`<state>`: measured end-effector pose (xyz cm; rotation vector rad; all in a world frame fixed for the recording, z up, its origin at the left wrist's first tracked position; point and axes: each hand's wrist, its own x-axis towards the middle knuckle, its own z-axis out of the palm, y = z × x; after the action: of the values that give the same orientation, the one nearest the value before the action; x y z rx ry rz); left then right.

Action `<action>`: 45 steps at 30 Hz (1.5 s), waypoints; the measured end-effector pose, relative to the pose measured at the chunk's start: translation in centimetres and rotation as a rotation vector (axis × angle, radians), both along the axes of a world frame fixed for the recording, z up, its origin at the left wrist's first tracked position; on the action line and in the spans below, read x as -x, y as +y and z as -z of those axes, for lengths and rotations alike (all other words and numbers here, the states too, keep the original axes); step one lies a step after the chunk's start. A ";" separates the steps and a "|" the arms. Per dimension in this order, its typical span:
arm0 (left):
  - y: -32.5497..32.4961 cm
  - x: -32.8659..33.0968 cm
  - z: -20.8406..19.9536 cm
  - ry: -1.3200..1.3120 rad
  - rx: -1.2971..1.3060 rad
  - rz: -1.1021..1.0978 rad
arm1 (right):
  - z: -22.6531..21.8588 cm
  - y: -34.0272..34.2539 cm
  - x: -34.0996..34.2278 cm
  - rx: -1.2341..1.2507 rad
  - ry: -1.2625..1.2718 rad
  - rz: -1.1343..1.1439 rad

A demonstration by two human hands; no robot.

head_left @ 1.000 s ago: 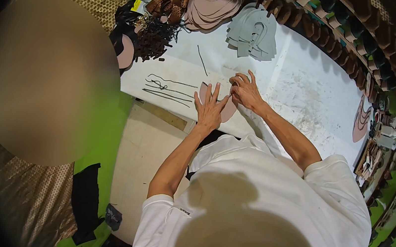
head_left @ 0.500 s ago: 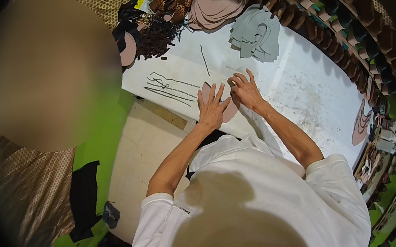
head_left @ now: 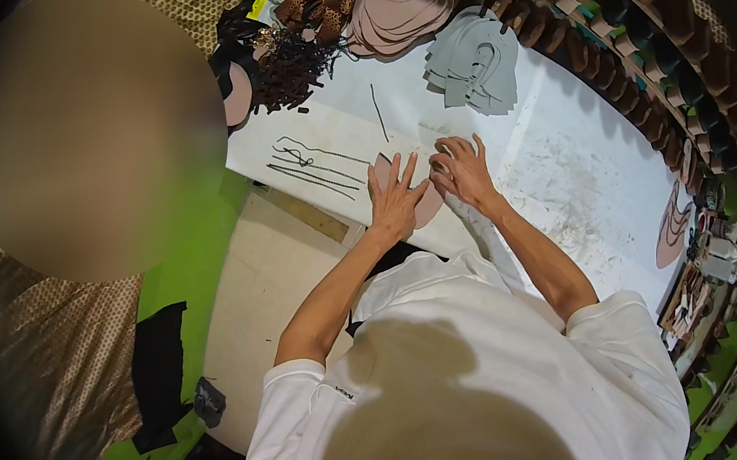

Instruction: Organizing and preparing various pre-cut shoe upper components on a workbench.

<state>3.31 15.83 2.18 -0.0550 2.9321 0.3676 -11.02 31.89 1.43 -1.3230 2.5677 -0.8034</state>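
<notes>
Pink insole-shaped piece (head_left: 428,210), rounded at its near end, lies on the white, smudged desk (head_left: 567,181), partly covered by the flat, spread left hand (head_left: 396,200). The right hand (head_left: 466,175) curls loosely beside it; whether it grips anything, I cannot tell. Dark cords (head_left: 320,177) lie leftward, grey cut-outs (head_left: 477,67) beyond.

Small dark lettering (head_left: 344,392), too tiny to read surely, stands on the near shirt (head_left: 517,369), left side; nothing else is legible.
</notes>
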 end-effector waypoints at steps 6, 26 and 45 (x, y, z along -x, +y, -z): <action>0.0 -0.3 0.6 0.050 -0.053 -0.035 | 0.1 1.9 -1.6 -0.086 0.034 0.084; 1.0 -0.2 1.1 0.062 -0.058 -0.066 | 0.3 -0.2 0.7 -0.028 0.059 -0.013; 1.0 0.8 1.1 0.148 -0.155 -0.133 | 0.8 -1.3 1.1 -0.077 0.094 -0.002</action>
<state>2.56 16.85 1.05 -0.2108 3.0416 0.6445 -12.17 30.56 0.65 -1.3719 2.6388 -0.6499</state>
